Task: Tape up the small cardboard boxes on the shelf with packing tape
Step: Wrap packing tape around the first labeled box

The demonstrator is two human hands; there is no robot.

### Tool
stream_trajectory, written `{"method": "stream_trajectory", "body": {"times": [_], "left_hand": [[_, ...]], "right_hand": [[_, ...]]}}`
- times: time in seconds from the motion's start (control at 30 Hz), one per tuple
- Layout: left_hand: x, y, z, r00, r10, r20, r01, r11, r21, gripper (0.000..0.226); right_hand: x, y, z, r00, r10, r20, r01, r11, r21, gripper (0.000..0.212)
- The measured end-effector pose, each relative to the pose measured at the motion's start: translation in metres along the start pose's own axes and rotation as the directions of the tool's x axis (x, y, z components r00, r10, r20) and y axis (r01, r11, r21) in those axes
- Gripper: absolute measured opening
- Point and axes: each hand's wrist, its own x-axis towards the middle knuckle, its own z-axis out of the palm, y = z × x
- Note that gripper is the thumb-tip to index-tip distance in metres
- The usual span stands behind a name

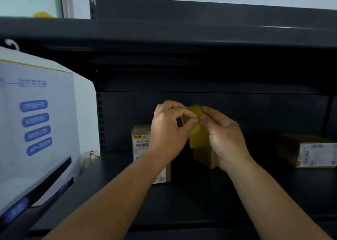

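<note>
Above the dark metal shelf (pixel 200 194), both hands up with a yellowish strip of packing tape (pixel 197 130). Left hand (pixel 170 130) pinching its top edge, right hand (pixel 225 136) curled round its side. Strip hanging downward, just over the plain small brown cardboard box (pixel 204 157); right hand nearer. Labelled brown cardboard box (pixel 141 141) beside, left.

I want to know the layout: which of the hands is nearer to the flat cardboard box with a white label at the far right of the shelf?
Right. The right hand is nearer the flat cardboard box; the left hand is further left.
</note>
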Motion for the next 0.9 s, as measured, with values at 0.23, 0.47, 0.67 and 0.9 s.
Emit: {"method": "stream_trajectory", "body": {"times": [0.23, 0.47, 0.67, 0.9], "left_hand": [[0.015, -0.003, -0.027, 0.995, -0.026, -0.095, 0.022, 0.999, -0.038, 0.008], [0.038, -0.013, -0.058, 0.983, -0.183, -0.002, 0.183, 0.982, -0.055, 0.007], [0.048, -0.018, -0.077, 0.925, -0.359, 0.128, 0.381, 0.882, -0.279, 0.037], [0.051, -0.030, -0.083, 0.834, -0.455, 0.312, 0.529, 0.821, -0.215, 0.007]], "right_hand": [[-0.002, 0.002, 0.023, 0.976, -0.129, 0.173, 0.132, 0.991, -0.005, 0.046], [0.012, -0.018, 0.037, 0.934, -0.271, 0.234, 0.320, 0.925, -0.204, 0.018], [0.029, -0.028, 0.048, 0.881, -0.278, 0.382, 0.399, 0.871, -0.288, 0.015], [0.041, -0.024, 0.049, 0.867, -0.249, 0.431, 0.443, 0.781, -0.440, 0.014]]}}
